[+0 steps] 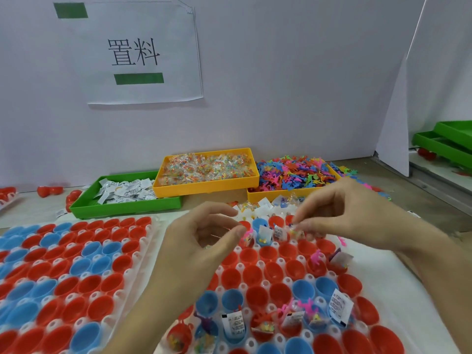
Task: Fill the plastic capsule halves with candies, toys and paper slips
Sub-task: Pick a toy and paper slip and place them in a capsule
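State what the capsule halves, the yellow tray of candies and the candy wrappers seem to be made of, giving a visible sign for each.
Capsule halves: glossy moulded plastic, as the highlights inside the cups suggest.
Yellow tray: rigid plastic with a duller sheen, uniform colour and thin straight walls.
Candy wrappers: probably thin clear film; the coloured candies show through and the creases glint.

Glossy smooth plastic is seen in the capsule halves [270, 272], seated in a translucent white plastic holder [143, 241]. The trays [207, 186] are of smooth coloured plastic. Candies [207, 166] are wrapped in clear shiny film; the slips [127, 191] are matt printed paper.
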